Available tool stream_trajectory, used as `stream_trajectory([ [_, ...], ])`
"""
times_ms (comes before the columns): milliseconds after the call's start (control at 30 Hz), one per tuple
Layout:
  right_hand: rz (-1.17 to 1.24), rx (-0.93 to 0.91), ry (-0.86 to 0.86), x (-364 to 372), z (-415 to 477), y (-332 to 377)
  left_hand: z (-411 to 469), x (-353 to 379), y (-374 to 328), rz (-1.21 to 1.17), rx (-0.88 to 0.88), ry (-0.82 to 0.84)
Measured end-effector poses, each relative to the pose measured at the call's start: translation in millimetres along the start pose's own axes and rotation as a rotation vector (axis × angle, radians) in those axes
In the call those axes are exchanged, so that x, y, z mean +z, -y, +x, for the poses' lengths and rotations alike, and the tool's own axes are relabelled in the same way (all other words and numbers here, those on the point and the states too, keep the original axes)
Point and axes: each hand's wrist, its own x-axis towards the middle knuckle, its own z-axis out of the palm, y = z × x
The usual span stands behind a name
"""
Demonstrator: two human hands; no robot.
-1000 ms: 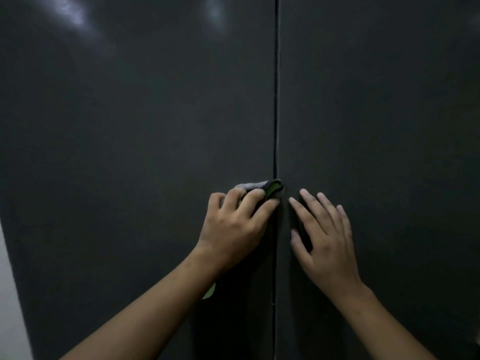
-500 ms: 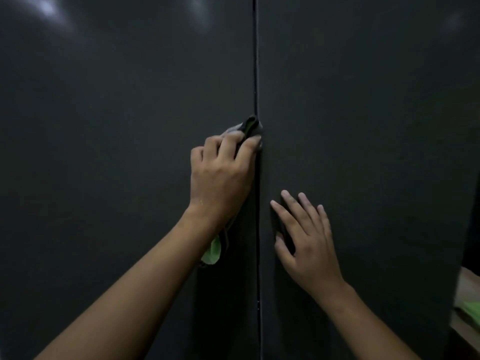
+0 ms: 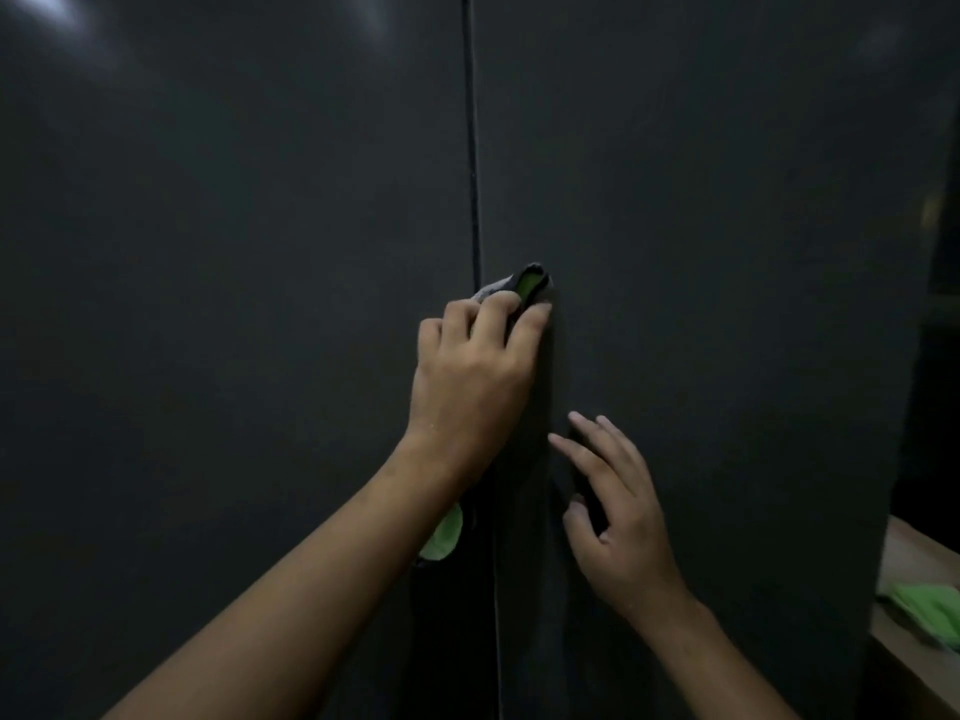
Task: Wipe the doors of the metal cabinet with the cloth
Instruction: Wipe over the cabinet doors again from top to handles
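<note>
Head view, dim light. The left hand (image 3: 478, 376) grips the cloth (image 3: 525, 284), fingers curled over a bunched wad and pressing it against the metal cabinet. A grey-and-green fold sticks out just above the fingertips, and a green corner of it hangs below the wrist. The rest of the cloth is hidden under the palm. The hand lies across the seam (image 3: 474, 200) between the left door (image 3: 234, 330) and the right door (image 3: 753, 252), with the visible fold on the right door's inner edge. Judgement: bunching gives a firm pad, and the palm behind it puts weight into the stroke along the door edges. The right hand (image 3: 621, 517) holds nothing; its fingers are straight and spread, tips on the right door, below and to the right of the left hand and not touching it. It probably braces the door against the wiping pressure. I cannot tell whether its palm makes contact. No streaks show on the dark panels, so coverage cannot be judged. At far right is a wooden surface (image 3: 906, 556) with a second green cloth (image 3: 930, 608), well apart from both hands.
</note>
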Motion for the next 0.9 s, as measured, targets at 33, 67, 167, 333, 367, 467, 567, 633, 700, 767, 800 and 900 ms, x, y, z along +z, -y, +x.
stream_trajectory([
  [33,-0.007,0.005,-0.018,-3,0,-4,0,1,-2,0.017,0.025,0.004],
  [67,-0.018,0.011,-0.032,-7,-1,-8,-3,2,-4,0.024,0.059,0.003],
  [167,-0.044,0.036,-0.046,-19,-3,-19,-19,1,-7,-0.023,0.189,0.013],
  [333,-0.092,0.032,0.016,-26,-12,-26,-61,-2,-13,-0.102,0.35,0.104],
  [367,-0.115,0.03,0.032,-26,-15,-26,-67,-5,-10,-0.107,0.362,0.121],
  [467,-0.213,0.026,0.095,-21,-23,-24,-73,-12,15,-0.111,0.241,0.108],
  [567,-0.305,0.011,0.176,-9,-32,-21,-54,-19,54,0.004,0.002,-0.023],
  [633,-0.325,0.023,0.184,1,-38,-16,-33,-25,79,0.071,-0.146,-0.097],
  [700,-0.303,0.052,0.154,9,-39,-10,-12,-31,97,0.062,-0.285,-0.118],
  [767,-0.279,0.062,0.134,17,-40,-3,-3,-34,103,0.006,-0.385,-0.11],
  [800,-0.275,0.054,0.133,20,-41,-1,-3,-34,101,-0.01,-0.391,-0.112],
  [900,-0.278,0.007,0.161,27,-46,3,-21,-29,83,0.002,-0.255,-0.078],
])
